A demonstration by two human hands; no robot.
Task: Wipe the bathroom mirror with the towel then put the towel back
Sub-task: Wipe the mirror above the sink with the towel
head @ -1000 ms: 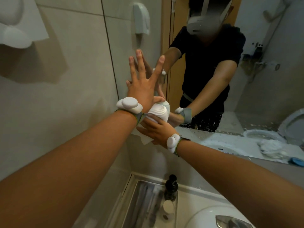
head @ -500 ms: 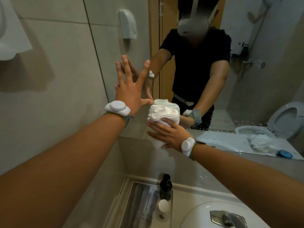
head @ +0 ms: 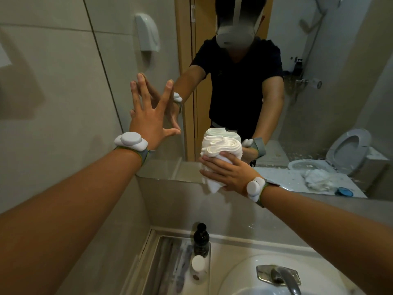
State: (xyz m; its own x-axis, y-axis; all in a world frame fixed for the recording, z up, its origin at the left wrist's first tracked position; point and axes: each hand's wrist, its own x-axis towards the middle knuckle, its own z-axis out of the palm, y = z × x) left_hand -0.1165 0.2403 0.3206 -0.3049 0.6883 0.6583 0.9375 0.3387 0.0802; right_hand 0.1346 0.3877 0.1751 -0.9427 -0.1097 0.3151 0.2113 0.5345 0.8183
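The large wall-mounted glass mirror (head: 319,60) fills the space ahead of both hands, its lower edge running just under the right hand; it is the surface being worked, so both arms reach out to it. Below the arms, the white ceramic basin (head: 238,279) with its grey metal tap (head: 282,277) sits under the right forearm, likely why the person leans in with arms extended.

The left hand (head: 148,122) is flat and empty, fingers spread wide, fingertips and thumb meeting their own reflection; I judge it is braced on the glass to steady the body while the other hand rubs.

The right hand (head: 227,169) is clamped on the bunched white cloth towel (head: 219,150), fingers wrapped over its lower half. The wad presses against the glass near the mirror's bottom edge, to the right of and lower than the left hand, a loose tail hanging below the palm. Bunching gives a thick pad to push with. The wiping step looks under way; returning the towel is not yet done.

Beneath the left forearm stand a dark plastic pump bottle (head: 201,239) and a small white-capped bottle (head: 198,268), well clear of the wiping
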